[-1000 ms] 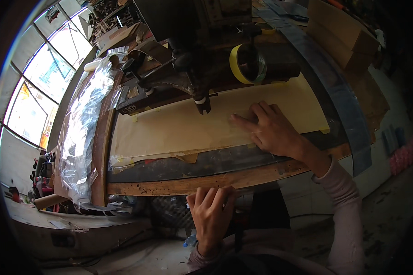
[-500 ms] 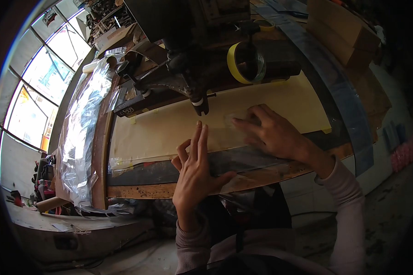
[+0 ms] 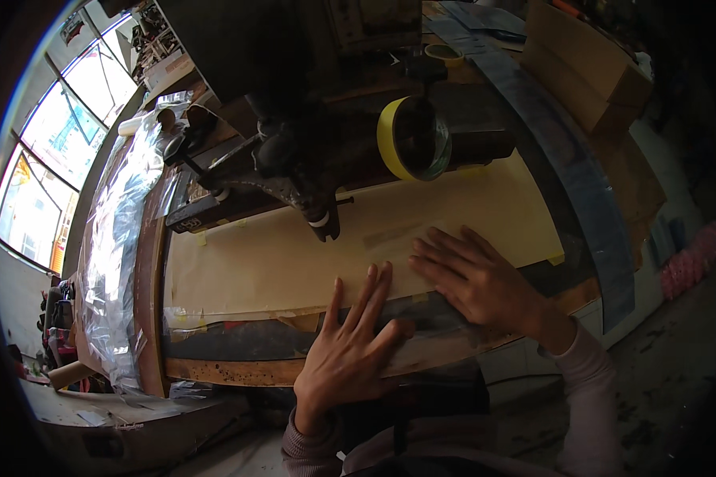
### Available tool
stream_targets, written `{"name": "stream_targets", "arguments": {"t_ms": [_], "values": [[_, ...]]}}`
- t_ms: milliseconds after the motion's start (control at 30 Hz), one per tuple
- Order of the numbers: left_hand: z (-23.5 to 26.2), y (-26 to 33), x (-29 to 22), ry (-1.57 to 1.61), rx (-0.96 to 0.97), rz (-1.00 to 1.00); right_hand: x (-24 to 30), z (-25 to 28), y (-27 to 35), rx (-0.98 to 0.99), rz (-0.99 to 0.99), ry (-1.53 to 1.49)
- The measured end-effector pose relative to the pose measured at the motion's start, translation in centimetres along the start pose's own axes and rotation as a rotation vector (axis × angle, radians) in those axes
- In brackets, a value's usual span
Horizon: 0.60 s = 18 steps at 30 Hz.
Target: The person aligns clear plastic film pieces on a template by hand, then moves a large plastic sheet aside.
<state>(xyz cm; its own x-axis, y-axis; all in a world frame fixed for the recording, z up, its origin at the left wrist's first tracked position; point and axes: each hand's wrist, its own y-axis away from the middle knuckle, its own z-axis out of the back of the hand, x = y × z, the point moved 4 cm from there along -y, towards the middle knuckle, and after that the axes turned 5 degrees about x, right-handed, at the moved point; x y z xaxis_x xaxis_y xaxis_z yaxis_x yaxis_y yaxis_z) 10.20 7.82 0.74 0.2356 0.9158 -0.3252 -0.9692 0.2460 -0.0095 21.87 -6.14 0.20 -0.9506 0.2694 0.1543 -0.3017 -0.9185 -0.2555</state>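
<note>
A long cream sheet (image 3: 270,270) lies on the dark bench top beneath the arm of a machine. My left hand (image 3: 350,350) is at the sheet's near edge, its fingers spread and fingertips resting on it. My right hand (image 3: 481,278) lies flat with fingers stretched out over the right part of the sheet, holding nothing. Just beyond its fingertips a small translucent rectangular piece (image 3: 406,234) lies on the sheet. The machine's forked dark foot (image 3: 324,228) hangs above the middle of the sheet. Small bits of yellow tape (image 3: 556,259) sit at the sheet's edges.
A roll of yellow tape (image 3: 389,139) hangs on the machine beyond the sheet. Crumpled clear plastic film (image 3: 111,270) covers the left side. A long blue-grey strip (image 3: 569,151) runs down the right, beside a cardboard box (image 3: 585,67). The bench has a wooden front edge (image 3: 239,372).
My right hand has flattened onto the sheet, and the translucent piece that was at its fingers now lies there. My left fingers have spread wider. The whole view has shifted slightly.
</note>
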Motion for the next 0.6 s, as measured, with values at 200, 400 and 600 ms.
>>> {"name": "stream_targets", "arguments": {"t_ms": [200,400,600], "values": [[-0.35,-0.21,0.39,0.010,-0.039,0.024,0.35,-0.36,0.23,-0.086,-0.002,0.115],[0.14,-0.74,-0.01,0.020,0.013,0.094,0.78,-0.07,0.38,-0.146,0.028,0.228],[-0.10,-0.71,0.11,-0.035,0.036,0.124,0.74,0.18,0.30,-0.165,-0.003,0.223]]}}
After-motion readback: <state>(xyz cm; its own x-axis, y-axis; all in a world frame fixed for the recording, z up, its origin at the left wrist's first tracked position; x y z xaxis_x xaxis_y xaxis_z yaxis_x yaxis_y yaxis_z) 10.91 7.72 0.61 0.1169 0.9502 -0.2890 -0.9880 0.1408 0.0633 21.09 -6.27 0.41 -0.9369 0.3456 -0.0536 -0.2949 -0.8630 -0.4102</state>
